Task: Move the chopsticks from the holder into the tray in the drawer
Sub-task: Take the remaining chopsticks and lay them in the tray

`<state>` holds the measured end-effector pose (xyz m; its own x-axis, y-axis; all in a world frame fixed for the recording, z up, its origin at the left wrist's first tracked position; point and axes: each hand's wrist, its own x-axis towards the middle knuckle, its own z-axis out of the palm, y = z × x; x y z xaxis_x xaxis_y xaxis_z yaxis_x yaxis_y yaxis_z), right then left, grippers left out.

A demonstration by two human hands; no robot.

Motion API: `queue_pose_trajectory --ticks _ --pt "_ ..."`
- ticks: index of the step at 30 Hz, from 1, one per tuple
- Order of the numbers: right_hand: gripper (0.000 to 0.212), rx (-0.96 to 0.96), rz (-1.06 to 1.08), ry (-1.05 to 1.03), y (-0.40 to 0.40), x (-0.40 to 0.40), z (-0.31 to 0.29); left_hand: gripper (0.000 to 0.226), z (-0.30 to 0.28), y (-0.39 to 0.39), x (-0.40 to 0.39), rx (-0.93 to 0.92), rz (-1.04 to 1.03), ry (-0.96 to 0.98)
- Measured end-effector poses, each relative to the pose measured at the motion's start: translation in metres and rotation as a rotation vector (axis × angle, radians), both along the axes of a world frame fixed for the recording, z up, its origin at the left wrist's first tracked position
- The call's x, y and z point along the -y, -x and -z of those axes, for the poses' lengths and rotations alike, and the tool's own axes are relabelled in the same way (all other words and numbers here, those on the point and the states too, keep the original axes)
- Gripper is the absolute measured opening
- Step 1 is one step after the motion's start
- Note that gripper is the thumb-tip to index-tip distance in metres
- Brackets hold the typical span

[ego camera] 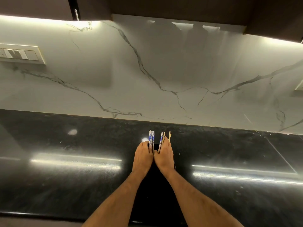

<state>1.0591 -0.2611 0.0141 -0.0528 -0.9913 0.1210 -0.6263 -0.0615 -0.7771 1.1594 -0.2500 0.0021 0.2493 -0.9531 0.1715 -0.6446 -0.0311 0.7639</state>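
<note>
Over black stone counter (pixel 65 185), near marble backsplash (pixel 147 71): left hand (pixel 142 157) gripping blue-patterned white chopsticks (pixel 151 139), fingers curled round them; right hand (pixel 164 157) gripping mixed bundle of patterned and plain wooden chopsticks (pixel 164 138). Both bundles standing upright, tips poking above knuckles, hands touching side by side. Dark holder (pixel 156 147) barely showing between hands. Switch plate (pixel 21 54) sitting at left on wall

Lighting: dim kitchen, lit by under-cabinet strips glowing along the top of the white grey-veined marble backsplash (pixel 147 71). Glare: long bright streaks left and right on the glossy black stone countertop (pixel 65 145). Wide-angle bending at edges; slight softness throughout.
</note>
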Motion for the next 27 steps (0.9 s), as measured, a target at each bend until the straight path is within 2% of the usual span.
queue_pose_trajectory --ticks 2,6,10,12,17,27 --pt "0.067 0.051 0.033 0.001 0.0 0.004 -0.001 0.018 0.0 0.001 0.0 0.001 0.012 0.015" --pt "0.07 0.138 0.059 -0.031 -0.005 0.009 -0.004 0.021 0.0 0.005 -0.003 0.0 0.046 0.046" --pt "0.042 0.144 0.036 0.008 -0.009 0.006 -0.004 0.019 0.001 0.005 -0.007 -0.011 0.031 0.073" --pt "0.036 0.125 0.028 0.025 -0.009 0.004 -0.003 0.017 0.001 0.003 -0.008 -0.012 0.02 0.1" --pt "0.032 0.123 0.018 0.054 -0.01 0.0 -0.003 0.013 -0.001 0.001 -0.013 0.008 -0.025 0.166" --pt "0.033 0.13 0.004 0.056 -0.008 -0.004 -0.008 0.008 -0.006 -0.001 -0.021 0.034 -0.074 0.159"
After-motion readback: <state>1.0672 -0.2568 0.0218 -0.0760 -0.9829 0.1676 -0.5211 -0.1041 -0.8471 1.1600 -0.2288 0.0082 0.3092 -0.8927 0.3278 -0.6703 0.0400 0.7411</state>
